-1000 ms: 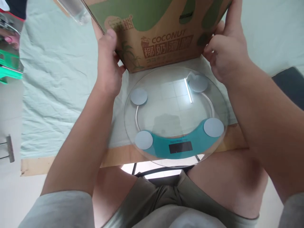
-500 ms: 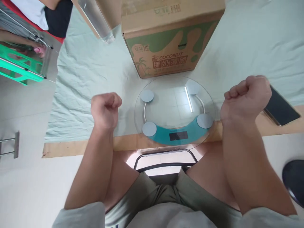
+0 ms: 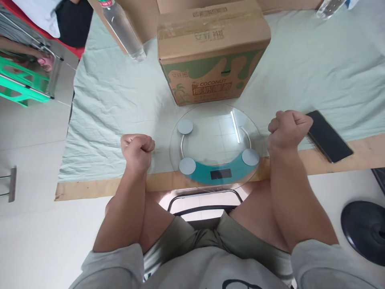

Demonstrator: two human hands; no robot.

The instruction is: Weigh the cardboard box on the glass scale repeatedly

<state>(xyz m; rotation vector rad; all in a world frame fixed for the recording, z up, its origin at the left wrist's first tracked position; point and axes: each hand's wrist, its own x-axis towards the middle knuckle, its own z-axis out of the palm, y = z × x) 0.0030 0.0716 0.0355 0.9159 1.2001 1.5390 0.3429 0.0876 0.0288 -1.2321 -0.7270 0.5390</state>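
A round glass bathroom scale (image 3: 210, 144) with a teal band and a dark display lies at the table's front edge, between my two fists. My left hand (image 3: 137, 150) is closed in a fist to the left of the scale, apart from it. To the right of the scale, my right hand (image 3: 288, 127) is also a fist, with no object showing in it. A black phone (image 3: 330, 138) lies just right of that fist. Behind the scale stands a taped cardboard box (image 3: 210, 76) with green coconut print.
A clear bottle (image 3: 124, 34) leans at the back left, and another bottle (image 3: 330, 8) is at the back right. A pale green cloth (image 3: 102, 120) covers the table. On the floor are a green stool (image 3: 24, 82) at left and a round black base (image 3: 365, 233) at right.
The view has shifted, showing more of the box top and the bottles. My right fist appears slightly lower and closer to the scale; both hands remain closed.
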